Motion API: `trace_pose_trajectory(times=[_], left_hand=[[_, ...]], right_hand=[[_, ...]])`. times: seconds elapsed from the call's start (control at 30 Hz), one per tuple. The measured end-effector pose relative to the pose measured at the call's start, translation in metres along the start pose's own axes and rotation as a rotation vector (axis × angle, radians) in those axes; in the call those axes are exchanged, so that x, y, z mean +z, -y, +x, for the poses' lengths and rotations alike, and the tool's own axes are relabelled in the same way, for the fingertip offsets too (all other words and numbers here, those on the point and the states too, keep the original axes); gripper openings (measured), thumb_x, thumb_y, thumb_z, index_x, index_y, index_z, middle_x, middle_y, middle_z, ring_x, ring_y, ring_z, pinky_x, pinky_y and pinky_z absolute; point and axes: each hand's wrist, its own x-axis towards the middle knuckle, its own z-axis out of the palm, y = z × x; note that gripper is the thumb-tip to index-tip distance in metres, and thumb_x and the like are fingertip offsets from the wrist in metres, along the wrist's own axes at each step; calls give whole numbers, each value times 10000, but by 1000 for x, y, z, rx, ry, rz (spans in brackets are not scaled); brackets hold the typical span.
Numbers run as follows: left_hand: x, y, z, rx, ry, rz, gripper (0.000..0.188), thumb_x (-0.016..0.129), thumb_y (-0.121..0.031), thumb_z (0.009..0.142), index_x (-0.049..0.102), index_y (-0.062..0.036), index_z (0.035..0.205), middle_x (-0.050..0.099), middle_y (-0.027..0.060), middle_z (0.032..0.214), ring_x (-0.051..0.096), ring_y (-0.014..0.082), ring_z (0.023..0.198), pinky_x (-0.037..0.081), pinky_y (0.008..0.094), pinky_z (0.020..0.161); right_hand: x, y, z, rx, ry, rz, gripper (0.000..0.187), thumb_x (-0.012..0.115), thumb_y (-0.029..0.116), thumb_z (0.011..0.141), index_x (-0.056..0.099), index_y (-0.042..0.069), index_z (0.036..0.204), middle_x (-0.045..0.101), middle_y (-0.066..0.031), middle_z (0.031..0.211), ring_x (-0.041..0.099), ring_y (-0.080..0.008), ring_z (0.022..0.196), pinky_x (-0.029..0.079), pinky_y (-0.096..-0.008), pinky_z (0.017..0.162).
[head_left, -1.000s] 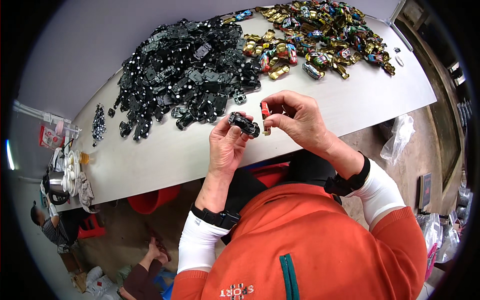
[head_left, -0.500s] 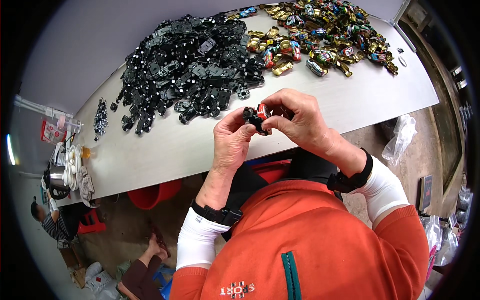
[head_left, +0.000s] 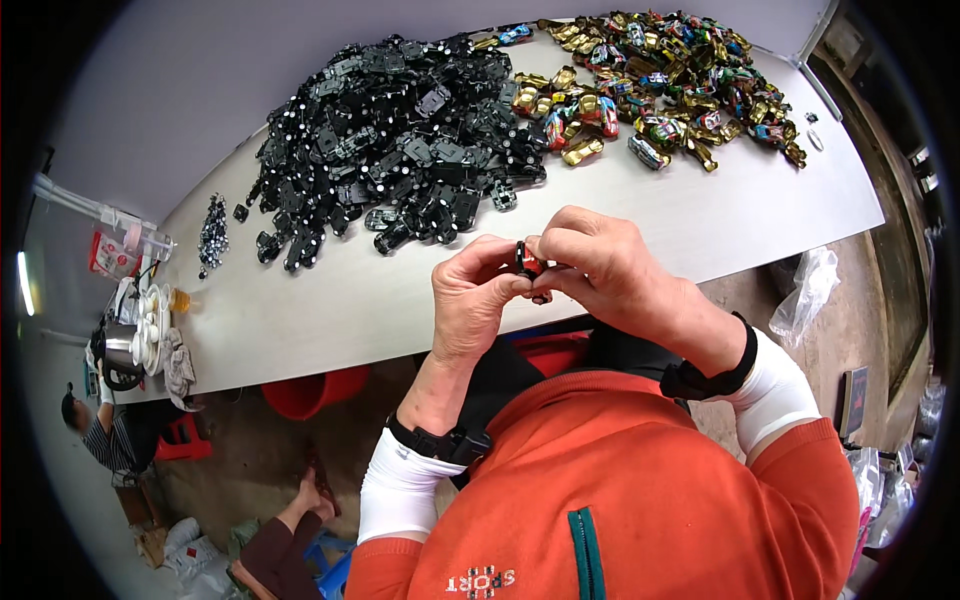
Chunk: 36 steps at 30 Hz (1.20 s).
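Note:
Between my two hands, over the near edge of the table, is a small red and black toy car [head_left: 531, 262]. My left hand [head_left: 468, 305] pinches it from the left with thumb and fingers. From the other side my right hand [head_left: 610, 268] grips it, fingers curled and hiding much of it. Beyond my hands rises a big heap of black toy car chassis [head_left: 400, 150] with small wheels. To its right lies a heap of shiny toy car bodies [head_left: 670, 85], many gold, others multicoloured.
A little pile of small silvery parts [head_left: 214, 240] lies on the white table [head_left: 300, 330] at left. White cups [head_left: 150, 320] and a kettle [head_left: 120, 350] stand at its left end. Below are a red tub [head_left: 316, 392], someone's leg [head_left: 295, 515] and a person in stripes [head_left: 110, 440].
My hands have drawn closer together around the toy car, which is turned and more covered by my fingers. The whole view has shifted slightly, with the heaps appearing further right and lower.

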Motion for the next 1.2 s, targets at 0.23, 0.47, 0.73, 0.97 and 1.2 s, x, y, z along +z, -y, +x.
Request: trace_pose_trajectory(times=[0.23, 0.47, 0.73, 0.97, 1.2], left_hand=[[9, -5, 3, -98, 45, -64, 237, 688, 16, 757, 602, 59, 973, 639, 119, 852, 648, 198, 715, 578, 320, 655], [15, -18, 0, 77, -114, 235, 268, 699, 42, 746, 593, 42, 991, 637, 101, 899, 642, 165, 804, 559, 286, 722], [25, -25, -9, 173, -245, 395, 294, 680, 100, 736, 589, 20, 1004, 621, 67, 899, 622, 129, 798, 538, 243, 703], [26, -25, -8, 231, -206, 440, 300, 613, 98, 797, 565, 22, 1083, 563, 43, 860, 610, 100, 719, 504, 196, 512], [9, -15, -4, -66, -215, 210, 155, 591, 8, 851, 566, 19, 1003, 585, 66, 805, 590, 99, 592, 489, 206, 456]], right_hand=[[-6, -4, 1, -75, -12, 22, 185, 691, 23, 703, 576, 37, 848, 545, -101, 743, 590, -257, 606, 485, -325, 523], [4, -14, 5, -139, -84, 46, 313, 726, -1, 666, 590, 23, 947, 597, -106, 844, 622, -224, 722, 510, -326, 602], [25, -9, -2, -133, -184, -36, 530, 737, 2, 651, 590, 74, 1155, 628, -93, 848, 600, -241, 706, 489, -313, 588], [23, -19, -1, 27, -140, 243, 361, 655, -47, 756, 591, 40, 1101, 650, -106, 788, 632, -193, 685, 502, -282, 606], [13, -17, 8, 321, 56, 384, 184, 612, 15, 837, 485, -59, 948, 639, -148, 788, 655, -180, 737, 519, -281, 653]])
